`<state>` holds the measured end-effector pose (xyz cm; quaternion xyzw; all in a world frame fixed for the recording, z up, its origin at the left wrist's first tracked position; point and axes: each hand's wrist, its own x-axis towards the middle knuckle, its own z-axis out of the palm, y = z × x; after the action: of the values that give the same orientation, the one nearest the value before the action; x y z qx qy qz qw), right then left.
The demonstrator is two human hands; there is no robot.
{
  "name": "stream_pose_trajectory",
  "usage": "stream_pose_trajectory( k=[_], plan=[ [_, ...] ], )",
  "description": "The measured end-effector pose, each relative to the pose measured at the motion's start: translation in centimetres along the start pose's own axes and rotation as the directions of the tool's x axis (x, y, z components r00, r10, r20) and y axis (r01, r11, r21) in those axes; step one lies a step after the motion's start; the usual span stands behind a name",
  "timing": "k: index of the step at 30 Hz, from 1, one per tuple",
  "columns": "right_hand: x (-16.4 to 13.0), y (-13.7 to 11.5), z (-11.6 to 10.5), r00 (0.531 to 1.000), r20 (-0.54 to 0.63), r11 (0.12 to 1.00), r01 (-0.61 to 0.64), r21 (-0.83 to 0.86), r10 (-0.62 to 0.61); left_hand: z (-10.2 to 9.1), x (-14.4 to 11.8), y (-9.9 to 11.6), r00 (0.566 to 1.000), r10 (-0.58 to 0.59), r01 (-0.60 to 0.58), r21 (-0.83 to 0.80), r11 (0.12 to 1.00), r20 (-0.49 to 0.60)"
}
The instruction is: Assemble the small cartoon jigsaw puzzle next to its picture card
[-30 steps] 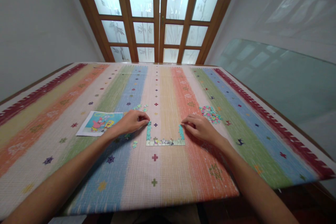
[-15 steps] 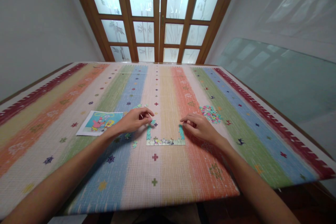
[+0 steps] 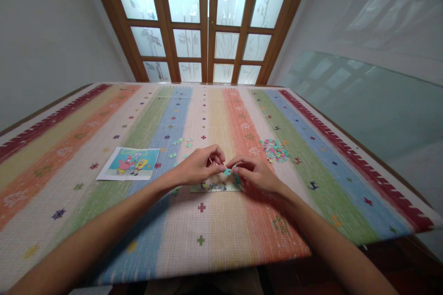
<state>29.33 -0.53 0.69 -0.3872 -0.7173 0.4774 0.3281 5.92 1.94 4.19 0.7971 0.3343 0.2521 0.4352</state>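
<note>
- Desk [image 3: 86, 221]: covered by a cloth of lengthwise coloured stripes with small cross and star marks; it fills most of the head view. The landmark for all positions below is the partial puzzle frame.
- Glazed wooden door [image 3: 207, 18]: well beyond the frame, past the desk's far edge; frosted panes with a plant pattern.
- Left hand [image 3: 197, 166]: over the frame's left side, fingers curled, thumb and forefinger pinched together at the small teal piece. Forearm runs back toward the near-left desk edge.
- Right hand [image 3: 254, 173]: over the frame's right side, fingertips meeting those of the left hand just above the frame. Its grip is also pinched at the teal piece; which hand carries the weight I cannot tell.
- Reference picture [image 3: 128, 163]: a printed cartoon sheet lying flat, well left of the frame, clear of both hands.
- Partial puzzle frame [image 3: 212, 187]: assembled bottom row visible as a strip just under the hands; its side columns are mostly hidden by the fingers.
- Pile of loose pieces [image 3: 275, 150]: multi-coloured heap to the right of and beyond the frame, near the right hand but apart from it.
- Scattered pieces [image 3: 182, 142]: a few teal ones left of and beyond the frame.
- Teal piece [image 3: 226, 172]: held between the fingertips of both hands, directly above the frame's middle.
</note>
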Motion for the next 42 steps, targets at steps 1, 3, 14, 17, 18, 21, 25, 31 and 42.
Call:
stream_pose_trajectory(
  k=[1,3,14,17,18,21,25,31,42],
  plan=[
    [0.0,0.0,0.0,1.000,-0.001,1.000,-0.007,0.029,0.007,0.1,0.1,0.0,1.000,-0.003,0.003,-0.001,1.000,0.001],
    [-0.1,-0.1,0.0,1.000,-0.002,0.999,0.007,0.046,-0.007,0.4,0.1,-0.1,1.000,-0.007,0.007,-0.011,1.000,0.005],
    [0.5,0.5,-1.9,0.984,-0.177,0.989,-0.044,-0.139,0.019,-0.9,-0.8,-1.5,0.998,-0.009,0.016,0.107,0.994,-0.063],
    [0.6,1.5,-2.5,0.957,-0.223,0.978,-0.203,-0.053,0.187,-2.0,-1.6,-2.1,0.998,-0.017,0.026,0.137,0.990,-0.067],
    [0.6,1.7,-2.6,0.949,-0.230,0.972,-0.232,-0.037,0.217,-2.3,-2.0,-2.3,0.998,-0.019,0.029,0.151,0.988,-0.064],
    [0.8,2.0,-2.5,0.938,-0.252,0.964,-0.259,-0.052,0.238,-3.2,-3.0,-2.6,0.999,-0.033,0.038,0.218,0.975,-0.029],
    [1.2,2.3,-2.4,0.943,-0.277,0.963,-0.229,-0.140,0.184,-3.9,-4.5,-3.5,0.999,-0.039,0.041,0.314,0.948,-0.012],
    [1.4,3.1,-2.4,0.956,-0.279,0.951,-0.168,-0.260,0.092,-4.0,-6.2,-5.2,1.000,0.018,-0.010,0.438,0.899,-0.014],
    [1.4,3.7,-2.2,0.959,-0.283,0.896,-0.111,-0.431,-0.017,-3.1,-6.7,-6.2,0.997,0.072,-0.055,0.557,0.829,-0.009]
  ],
)
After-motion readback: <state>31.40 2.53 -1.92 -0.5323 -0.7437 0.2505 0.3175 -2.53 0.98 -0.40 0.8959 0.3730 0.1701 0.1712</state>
